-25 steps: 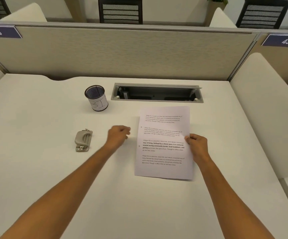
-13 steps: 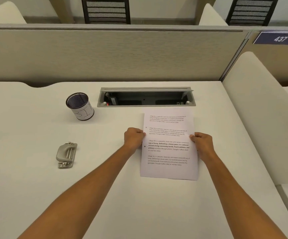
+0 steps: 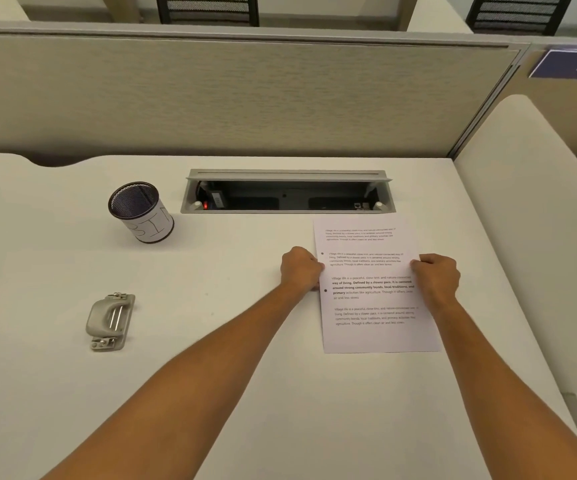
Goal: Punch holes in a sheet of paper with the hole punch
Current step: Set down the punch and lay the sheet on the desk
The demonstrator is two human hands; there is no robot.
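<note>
A printed sheet of paper lies flat on the white desk, right of centre, with two dark holes near its left edge. My left hand grips the sheet's left edge between the two holes. My right hand pinches the right edge at about the same height. The grey hole punch sits by itself on the desk far to the left, touched by neither hand.
A black mesh cup wrapped in white paper marked "BIN" stands at the back left. An open cable tray is recessed in the desk just behind the sheet. Beige partitions close the back and right sides.
My left hand moved right from the bare desk and took hold of the sheet's left edge. The sheet shifted slightly and the view panned right.
</note>
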